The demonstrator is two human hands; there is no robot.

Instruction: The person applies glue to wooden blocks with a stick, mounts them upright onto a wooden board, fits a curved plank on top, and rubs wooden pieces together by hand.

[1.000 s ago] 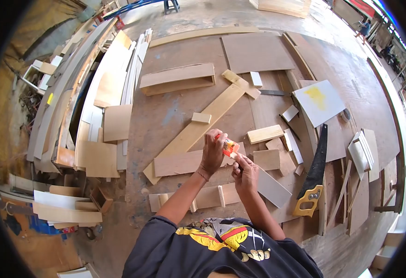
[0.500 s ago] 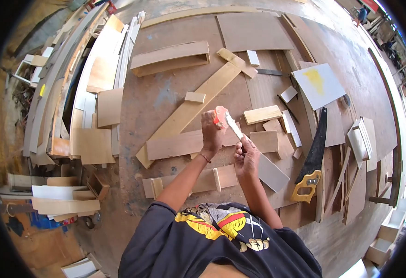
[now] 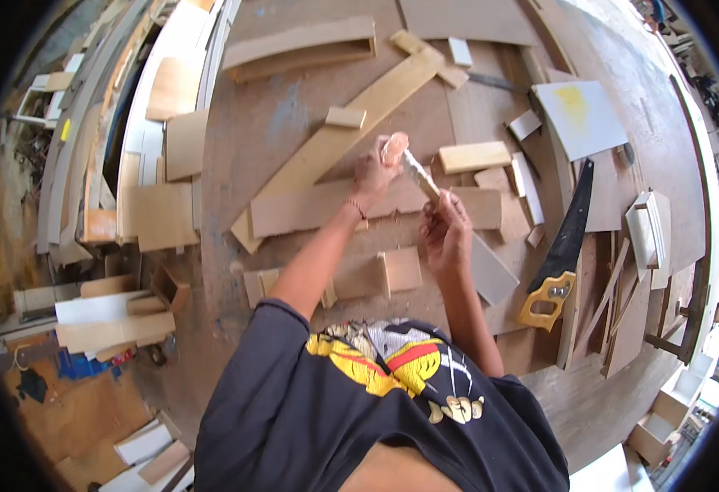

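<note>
Head-camera view, looking down past a dark T-shirt [image 3: 376, 410] with a yellow, red and grey print onto a broad brown wooden worktable [image 3: 248, 148] scattered with offcuts. Two bare hands are close together above it, nearer the near edge than the far one. The left hand [image 3: 373, 176] has its fingers curled around a small, round, orange container with a whitish rim [image 3: 394, 148]; its contents cannot be made out. The right hand [image 3: 448, 225] pinches the lower end of a slim, flat, tan wooden stick [image 3: 422, 178] between thumb and fingers. The stick's upper part is patchily coated in something white, probably paste.

Below the hands lies a long, flat, light-brown board [image 3: 302, 210]. Toward the near right corner of the worktable is a handsaw with a black blade and yellow handle [image 3: 568, 225].

If the stick tilts or is jerked, the white coating could drop onto the board; if the left fingers slacken, the container could slip or tip.

The container sits at the top of the left grip, its round face showing above the fingers. The stick slants up and leftward from the right fingertips, its coated end just beside the container; whether they touch cannot be told.
</note>
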